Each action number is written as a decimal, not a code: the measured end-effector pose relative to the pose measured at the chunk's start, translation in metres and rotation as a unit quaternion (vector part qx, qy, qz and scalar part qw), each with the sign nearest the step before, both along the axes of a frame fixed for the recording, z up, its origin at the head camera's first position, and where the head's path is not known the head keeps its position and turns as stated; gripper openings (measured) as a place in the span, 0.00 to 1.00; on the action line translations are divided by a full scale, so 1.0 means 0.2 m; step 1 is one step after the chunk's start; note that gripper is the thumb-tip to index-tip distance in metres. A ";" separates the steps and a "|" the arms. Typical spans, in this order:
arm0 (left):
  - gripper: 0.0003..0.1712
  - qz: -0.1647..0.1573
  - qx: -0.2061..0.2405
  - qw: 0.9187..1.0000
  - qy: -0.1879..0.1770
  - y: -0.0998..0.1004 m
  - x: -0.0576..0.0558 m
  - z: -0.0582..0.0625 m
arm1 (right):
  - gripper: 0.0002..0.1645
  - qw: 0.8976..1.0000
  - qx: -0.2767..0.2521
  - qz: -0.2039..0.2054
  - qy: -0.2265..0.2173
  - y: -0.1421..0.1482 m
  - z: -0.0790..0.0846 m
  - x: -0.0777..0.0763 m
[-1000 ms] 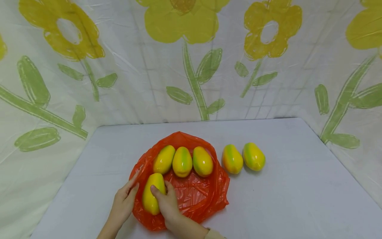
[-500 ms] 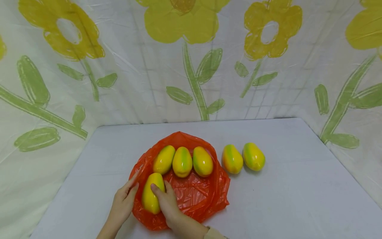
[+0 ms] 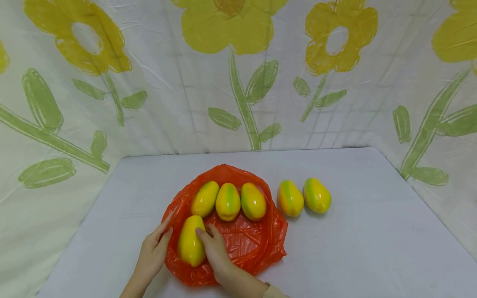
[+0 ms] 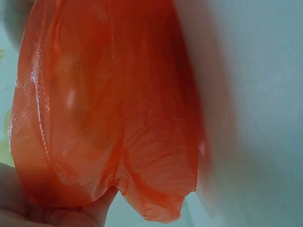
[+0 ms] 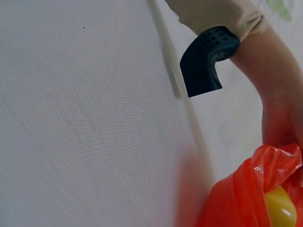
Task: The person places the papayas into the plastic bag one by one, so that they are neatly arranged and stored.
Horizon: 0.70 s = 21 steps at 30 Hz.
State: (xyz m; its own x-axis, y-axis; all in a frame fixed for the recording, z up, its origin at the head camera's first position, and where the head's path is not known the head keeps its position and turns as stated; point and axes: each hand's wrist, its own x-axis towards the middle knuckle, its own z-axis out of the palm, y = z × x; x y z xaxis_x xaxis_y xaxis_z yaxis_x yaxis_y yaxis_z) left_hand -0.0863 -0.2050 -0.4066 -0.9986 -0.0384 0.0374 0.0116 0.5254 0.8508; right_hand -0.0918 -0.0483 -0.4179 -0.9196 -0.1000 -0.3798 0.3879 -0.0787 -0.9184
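An open red plastic bag [image 3: 242, 238] lies on the table, its rim spread wide. Three yellow papayas with green streaks, such as the middle papaya [image 3: 227, 202], sit in a row at its far side. Another papaya [image 3: 191, 244] rests inside the bag's near left part. My left hand [image 3: 149, 252] holds the bag's left edge, and the left wrist view shows thumb and fingers [image 4: 71, 215] at the plastic. Beside the near papaya is my right hand [image 3: 220, 254], thumb over the fruit's right side, fingers loosened. Its fingertips are partly hidden.
Two more papayas, a left one [image 3: 290, 198] and a right one [image 3: 317, 195], lie on the white table [image 3: 354, 248] just right of the bag. Behind the table hangs a flower-printed cloth [image 3: 164, 82]. A dark wrist mount [image 5: 206, 61] shows in the right wrist view.
My right hand has loosened from the near papaya and shifted slightly right, its thumb sliding toward the fruit's edge. That papaya has settled in the bag. My left hand has barely moved.
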 end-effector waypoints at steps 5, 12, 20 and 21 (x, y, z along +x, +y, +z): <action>0.24 -0.002 0.003 1.000 0.009 0.00 0.00 0.00 | 0.43 1.000 -0.012 0.001 0.006 0.05 0.03 0.01; 0.24 -0.008 0.002 1.000 0.012 0.00 0.00 0.01 | 0.42 1.000 -0.025 0.015 -0.006 0.15 0.07 0.00; 0.25 -0.008 0.005 1.000 0.002 -0.01 -0.01 0.00 | 0.43 0.999 -0.017 0.039 0.003 0.27 0.12 -0.01; 0.25 -0.008 0.005 1.000 0.002 -0.01 -0.01 0.00 | 0.43 0.999 -0.019 0.045 0.003 0.29 0.13 -0.01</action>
